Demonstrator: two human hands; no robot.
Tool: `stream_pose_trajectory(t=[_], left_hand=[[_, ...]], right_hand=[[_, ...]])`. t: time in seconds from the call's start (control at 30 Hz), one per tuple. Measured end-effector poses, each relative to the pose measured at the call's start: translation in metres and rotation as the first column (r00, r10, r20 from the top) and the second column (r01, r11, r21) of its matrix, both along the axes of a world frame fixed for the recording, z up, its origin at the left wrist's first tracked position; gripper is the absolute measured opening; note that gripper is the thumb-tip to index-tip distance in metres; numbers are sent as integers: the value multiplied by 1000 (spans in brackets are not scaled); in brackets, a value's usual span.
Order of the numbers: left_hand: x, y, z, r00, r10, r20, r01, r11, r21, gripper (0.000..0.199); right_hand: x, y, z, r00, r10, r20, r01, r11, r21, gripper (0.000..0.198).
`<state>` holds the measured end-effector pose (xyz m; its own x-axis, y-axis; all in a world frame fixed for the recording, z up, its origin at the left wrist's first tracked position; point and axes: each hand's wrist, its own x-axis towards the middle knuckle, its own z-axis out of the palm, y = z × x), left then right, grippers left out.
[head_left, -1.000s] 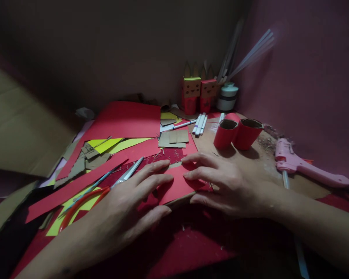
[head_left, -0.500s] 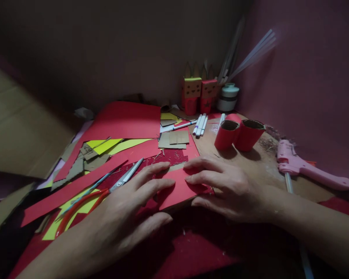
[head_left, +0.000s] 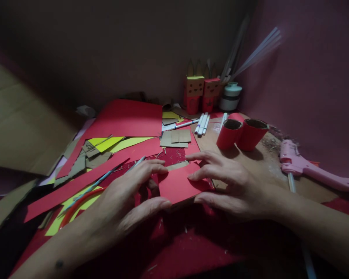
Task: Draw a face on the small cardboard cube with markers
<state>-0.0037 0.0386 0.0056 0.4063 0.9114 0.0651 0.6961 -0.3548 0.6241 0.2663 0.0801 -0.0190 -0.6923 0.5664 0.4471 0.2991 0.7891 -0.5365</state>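
Observation:
A small piece of cardboard with red paper (head_left: 178, 184) over it lies in front of me, a brown strip of bare cardboard showing along its far edge. My left hand (head_left: 136, 192) grips its left side, thumb at the near corner and index finger at the far corner. Around the right side curls my right hand (head_left: 221, 180), with one finger on top, another at the far edge and the thumb at the near edge. Scissors (head_left: 78, 201) with red handles lie partly hidden under my left hand and forearm.
Red paper sheets (head_left: 128, 120), yellow scraps and cardboard pieces (head_left: 180, 136) spread across the left and back. Two red tubes (head_left: 229, 135) stand at the right, near white markers (head_left: 202, 124). A pink glue gun (head_left: 314, 166) lies farther right. Decorated boxes (head_left: 194, 93) stand behind.
My left fingers have slid off the top of the red piece to its left side, the thumb now touching its near corner. My right index finger has stretched to the far edge.

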Motion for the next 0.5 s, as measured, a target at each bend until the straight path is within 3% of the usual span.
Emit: stream_pose_trajectory(t=[0.33,0.5], left_hand=[[9,-2,11,999,47,-7,-47,995,-89,29],[12,-5,10,999,52,6,-51,998,-48,31]], right_hand=[[-1,0,9,1000,-1,10,1,996,-88,17],[-1,-1,11,999,-2,35,6,991,-131,14]])
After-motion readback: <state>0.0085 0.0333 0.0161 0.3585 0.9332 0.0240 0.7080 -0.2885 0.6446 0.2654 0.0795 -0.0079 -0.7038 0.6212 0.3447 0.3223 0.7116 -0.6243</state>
